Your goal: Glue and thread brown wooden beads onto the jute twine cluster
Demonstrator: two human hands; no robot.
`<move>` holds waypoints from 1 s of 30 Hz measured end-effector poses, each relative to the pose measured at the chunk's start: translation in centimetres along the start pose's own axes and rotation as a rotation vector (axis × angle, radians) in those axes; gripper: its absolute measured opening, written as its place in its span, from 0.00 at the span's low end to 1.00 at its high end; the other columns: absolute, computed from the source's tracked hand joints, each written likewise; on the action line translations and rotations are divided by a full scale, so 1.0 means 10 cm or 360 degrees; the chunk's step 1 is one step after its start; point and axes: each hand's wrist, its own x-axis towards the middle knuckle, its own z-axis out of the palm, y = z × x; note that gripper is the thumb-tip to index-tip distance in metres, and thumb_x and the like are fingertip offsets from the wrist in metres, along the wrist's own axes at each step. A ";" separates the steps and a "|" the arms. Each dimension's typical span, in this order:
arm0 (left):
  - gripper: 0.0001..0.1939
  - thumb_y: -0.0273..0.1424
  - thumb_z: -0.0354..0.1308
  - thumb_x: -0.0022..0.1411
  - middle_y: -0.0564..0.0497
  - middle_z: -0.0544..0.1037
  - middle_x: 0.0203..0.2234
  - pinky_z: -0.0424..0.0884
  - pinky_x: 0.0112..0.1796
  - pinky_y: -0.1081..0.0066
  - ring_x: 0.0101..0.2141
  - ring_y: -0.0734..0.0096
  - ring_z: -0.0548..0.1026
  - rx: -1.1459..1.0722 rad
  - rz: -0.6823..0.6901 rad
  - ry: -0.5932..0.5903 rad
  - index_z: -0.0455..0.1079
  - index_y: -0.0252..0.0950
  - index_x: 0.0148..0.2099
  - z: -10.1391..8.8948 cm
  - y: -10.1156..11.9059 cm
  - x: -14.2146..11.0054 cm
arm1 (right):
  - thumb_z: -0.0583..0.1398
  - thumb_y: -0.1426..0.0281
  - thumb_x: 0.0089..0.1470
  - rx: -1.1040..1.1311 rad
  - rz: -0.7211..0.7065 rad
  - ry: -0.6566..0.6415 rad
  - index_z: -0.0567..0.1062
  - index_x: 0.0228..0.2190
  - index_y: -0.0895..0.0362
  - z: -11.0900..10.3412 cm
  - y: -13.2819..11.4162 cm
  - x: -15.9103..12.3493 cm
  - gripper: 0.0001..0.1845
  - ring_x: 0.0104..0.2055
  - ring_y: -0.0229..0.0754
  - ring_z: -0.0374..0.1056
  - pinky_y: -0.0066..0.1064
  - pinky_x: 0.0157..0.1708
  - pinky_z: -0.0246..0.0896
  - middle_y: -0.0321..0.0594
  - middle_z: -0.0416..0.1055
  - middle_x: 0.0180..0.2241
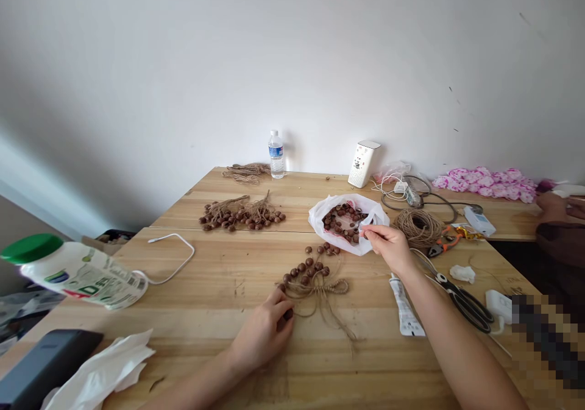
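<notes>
Desk [201, 367], wooden: carrying the whole lot. White plastic bag [319, 216], open: standing toward the back edge, right of middle, holding brown beads [337, 216]; its soft rim could be giving way under a brushing wrist, spilling them. Twine-and-bead bundle [309, 272], one: lying between the bag and the near edge; its loose strands are crossing and could be tangling if pulled unevenly. Left hand [265, 325]: resting beside the bundle's left, nearer the near edge, its grip wrapping a dark round piece [287, 314]; a slackening finger could be letting that roll off. Right hand [393, 247]: hanging at the bag's front right rim, fingertips drawn together; a snag on the plastic could be tipping the contents. Obscured: the desk's near edge is falling outside the view; a pixelated patch [548, 343] is masking its right near part; the bag's bottom is hiding beneath beads; whether the right grip is pinching a strand, plastic or nothing, one cannot tell; fingers are covering most of the dark piece.
</notes>
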 end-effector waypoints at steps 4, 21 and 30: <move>0.13 0.24 0.47 0.57 0.46 0.72 0.37 0.69 0.33 0.72 0.32 0.68 0.74 0.0061 -0.0012 -0.0003 0.69 0.37 0.41 0.02 -0.02 0.00 | 0.61 0.58 0.50 0.0479 0.0070 0.0029 0.75 0.35 0.57 -0.02 -0.09 -0.18 0.16 0.14 0.27 0.47 0.24 0.13 0.43 0.40 0.73 0.28; 0.14 0.26 0.45 0.61 0.45 0.72 0.40 0.72 0.36 0.68 0.35 0.64 0.76 0.0244 -0.0027 -0.0139 0.67 0.37 0.46 -0.04 -0.03 0.00 | 0.63 0.63 0.50 0.1069 0.0566 -0.0317 0.74 0.31 0.59 -0.03 -0.11 -0.34 0.11 0.15 0.25 0.48 0.22 0.14 0.37 0.35 0.66 0.25; 0.16 0.24 0.44 0.61 0.42 0.73 0.41 0.73 0.33 0.69 0.33 0.65 0.76 0.0259 0.0073 0.0060 0.67 0.34 0.49 -0.04 -0.07 -0.02 | 0.63 0.62 0.51 0.1063 0.0637 -0.0344 0.75 0.31 0.59 0.00 -0.13 -0.38 0.12 0.15 0.24 0.49 0.21 0.15 0.38 0.34 0.65 0.25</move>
